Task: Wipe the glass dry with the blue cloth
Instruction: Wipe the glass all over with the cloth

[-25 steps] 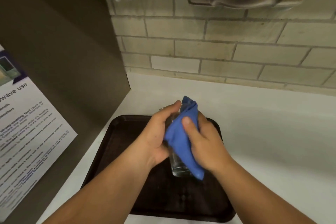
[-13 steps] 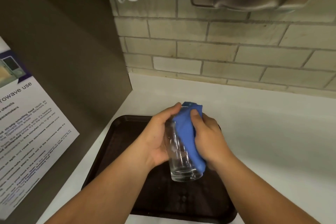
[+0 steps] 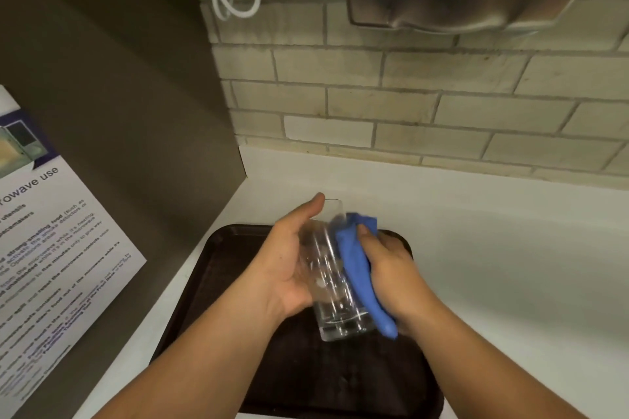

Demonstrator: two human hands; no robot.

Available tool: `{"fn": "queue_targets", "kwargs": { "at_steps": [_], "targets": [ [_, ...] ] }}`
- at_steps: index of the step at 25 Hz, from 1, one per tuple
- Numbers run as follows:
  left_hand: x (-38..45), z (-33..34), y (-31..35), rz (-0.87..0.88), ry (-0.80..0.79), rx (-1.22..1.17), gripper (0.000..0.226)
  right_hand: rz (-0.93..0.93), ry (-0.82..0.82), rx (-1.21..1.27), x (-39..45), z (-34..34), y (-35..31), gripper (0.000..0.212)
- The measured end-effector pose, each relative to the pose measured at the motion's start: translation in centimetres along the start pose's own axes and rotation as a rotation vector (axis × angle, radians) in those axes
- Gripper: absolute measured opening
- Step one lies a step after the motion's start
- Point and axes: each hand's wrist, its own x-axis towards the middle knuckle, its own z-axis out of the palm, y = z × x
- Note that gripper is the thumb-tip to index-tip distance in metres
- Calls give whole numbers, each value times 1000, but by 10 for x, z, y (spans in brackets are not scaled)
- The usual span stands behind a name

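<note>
Left hand (image 3: 289, 269) wrapped around clear glass (image 3: 335, 277), held above dark tray (image 3: 231, 286). Right hand (image 3: 394, 279) at 3 o'clock clutches blue cloth (image 3: 357, 269), pressing it against glass.

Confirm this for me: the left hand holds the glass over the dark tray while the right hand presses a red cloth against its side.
Not quite. The cloth is blue, not red, as the head view shows. The rest stands: the left hand holds the glass over the dark tray while the right hand presses the cloth against its side.
</note>
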Motion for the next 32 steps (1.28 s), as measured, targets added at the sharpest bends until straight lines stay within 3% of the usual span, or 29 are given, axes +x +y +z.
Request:
{"fn": "queue_targets", "kwargs": {
  "at_steps": [3, 6, 10, 16, 19, 21, 23, 26, 29, 32],
  "targets": [
    [5, -5, -1, 46, 45, 23, 56, -120, -187, -113, -22, 5, 14, 50],
    [2, -6, -8, 52, -60, 1, 62, -223, -84, -116, -12, 5, 8, 52],
    [0, -6, -8, 39, -169, 16, 81, -12, 73, 55, -2, 6, -11, 46],
    [10, -13, -17, 84, 87, 31, 77, -164, -256, 45, -39, 14, 10, 39],
    [4, -9, -19, 83, 66, 34, 75, -299, -68, -103, -31, 16, 2, 37],
    [-1, -5, -15, 74, 16, 7, 90, -185, 79, -89, -18, 10, -12, 33],
    [-1, -2, -6, 87, 41, -8, 92, -52, 43, 18, -15, 3, -10, 39],
    [4, -6, 1, 115, 129, 29, 93, -65, -240, 20, -37, 14, -5, 51],
    [0, -5, -9, 108, 79, 56, 86, -223, -146, -37, -30, 19, -2, 44],
    [-2, -2, -7, 106, 61, 97, 84, -241, -17, -64, -15, 17, -15, 38]
  ]
}}
